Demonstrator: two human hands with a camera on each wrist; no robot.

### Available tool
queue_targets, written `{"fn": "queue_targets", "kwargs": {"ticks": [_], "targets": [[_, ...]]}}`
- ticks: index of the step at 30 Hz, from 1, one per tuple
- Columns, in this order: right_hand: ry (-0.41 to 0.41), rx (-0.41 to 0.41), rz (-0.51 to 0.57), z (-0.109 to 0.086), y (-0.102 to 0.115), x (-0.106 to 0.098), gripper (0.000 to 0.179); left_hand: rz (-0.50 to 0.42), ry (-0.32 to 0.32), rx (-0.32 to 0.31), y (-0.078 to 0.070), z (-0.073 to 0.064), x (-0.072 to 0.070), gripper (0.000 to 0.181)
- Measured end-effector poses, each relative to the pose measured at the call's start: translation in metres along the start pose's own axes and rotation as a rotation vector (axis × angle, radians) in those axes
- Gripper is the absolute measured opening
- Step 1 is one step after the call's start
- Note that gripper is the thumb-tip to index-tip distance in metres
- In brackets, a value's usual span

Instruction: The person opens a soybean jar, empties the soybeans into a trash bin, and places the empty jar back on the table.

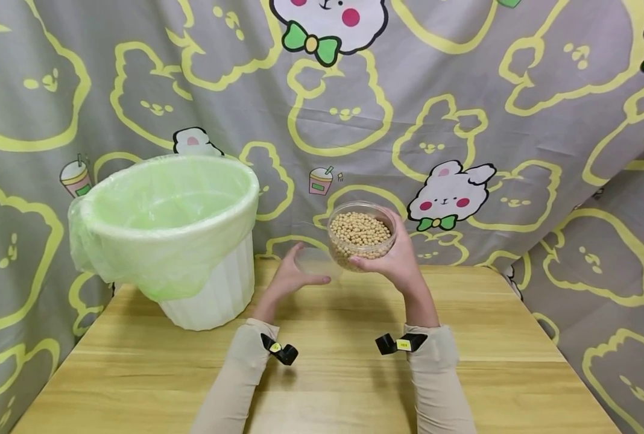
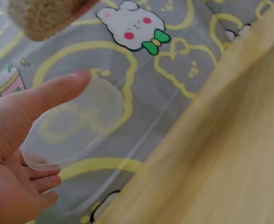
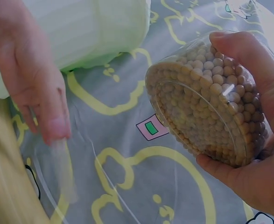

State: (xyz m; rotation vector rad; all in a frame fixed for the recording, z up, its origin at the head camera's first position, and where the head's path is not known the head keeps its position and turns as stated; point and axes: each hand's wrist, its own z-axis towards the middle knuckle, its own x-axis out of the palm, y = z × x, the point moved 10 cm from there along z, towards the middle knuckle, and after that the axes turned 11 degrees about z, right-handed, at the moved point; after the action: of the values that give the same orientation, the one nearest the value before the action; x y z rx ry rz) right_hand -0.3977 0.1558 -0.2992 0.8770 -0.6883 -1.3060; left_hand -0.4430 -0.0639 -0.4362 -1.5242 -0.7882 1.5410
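My right hand (image 1: 400,259) grips a clear plastic tub (image 1: 361,203) by its side, thumb in front. The tub is lidless and nearly full of small round beige beans (image 1: 360,229) that look like soybeans. It is held above the table, tilted so the beans show from above; its base faces the right wrist view. Left of it, my left hand (image 1: 289,277) pinches a thin translucent round lid (image 2: 90,123) at the edge, with the thumb on one face and the fingers behind. The lid is apart from the tub.
A white ribbed bin (image 1: 219,295) lined with a thin green bag (image 1: 170,259) stands at the left of the wooden table (image 1: 333,386). The bag folds over its rim. A grey curtain (image 1: 278,102) with yellow cartoon outlines hangs behind the table and at its sides.
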Motion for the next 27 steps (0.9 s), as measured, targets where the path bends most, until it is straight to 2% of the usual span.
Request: {"fn": "queue_targets", "kwargs": {"ticks": [3, 7, 19, 24, 27], "targets": [[0.003, 0.007, -0.011, -0.001, -0.002, 0.001, 0.11, 0.042, 0.044, -0.005, 0.005, -0.001, 0.008, 0.124], [0.007, 0.012, -0.03, -0.002, -0.004, 0.003, 0.11, 0.044, 0.083, -0.005, 0.011, -0.001, 0.016, 0.126], [0.018, 0.016, -0.048, 0.0, -0.006, 0.007, 0.109, 0.04, 0.134, 0.024, 0.024, 0.002, 0.026, 0.127], [0.021, 0.021, -0.03, -0.001, -0.005, 0.007, 0.11, 0.097, 0.16, 0.047, 0.027, 0.001, 0.028, 0.125], [0.023, 0.023, -0.03, -0.001, -0.005, 0.008, 0.11, 0.141, 0.176, 0.032, 0.031, -0.001, 0.028, 0.125]]}}
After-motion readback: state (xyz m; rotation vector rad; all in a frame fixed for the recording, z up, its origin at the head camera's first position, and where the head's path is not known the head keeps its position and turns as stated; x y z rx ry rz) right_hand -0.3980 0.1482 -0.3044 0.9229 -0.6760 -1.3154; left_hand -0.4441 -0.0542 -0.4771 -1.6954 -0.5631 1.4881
